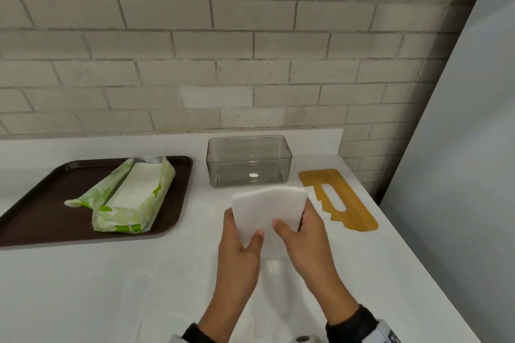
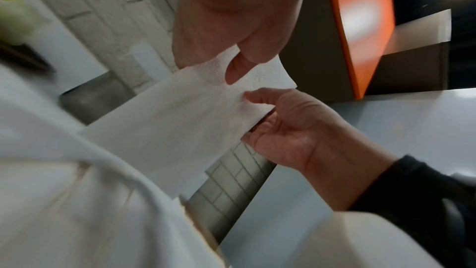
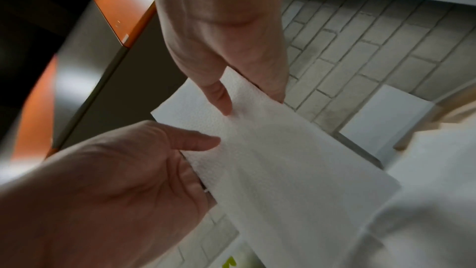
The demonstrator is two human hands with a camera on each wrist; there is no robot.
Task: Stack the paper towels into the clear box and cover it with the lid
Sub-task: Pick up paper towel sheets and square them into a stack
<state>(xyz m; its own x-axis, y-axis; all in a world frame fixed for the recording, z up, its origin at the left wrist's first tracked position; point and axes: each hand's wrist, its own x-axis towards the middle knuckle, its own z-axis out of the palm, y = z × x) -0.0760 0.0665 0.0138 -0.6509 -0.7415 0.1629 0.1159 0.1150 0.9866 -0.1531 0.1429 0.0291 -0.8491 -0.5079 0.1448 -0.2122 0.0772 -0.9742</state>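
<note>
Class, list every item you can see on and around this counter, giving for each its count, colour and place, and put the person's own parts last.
box: one, clear, empty, at the back of the counter by the wall
lid: one, yellow, flat on the counter right of the box
tray: one, dark brown, on the counter's left
pack: one, green and white, opened, on the tray
paper towels: white, held above the counter in front of the box
counter: one, white
wall: grey brick
left hand: grips the towels' left edge
right hand: grips their right edge

Both hands raised, left hand [image 1: 241, 242] and right hand [image 1: 302, 234] pinching.
</note>
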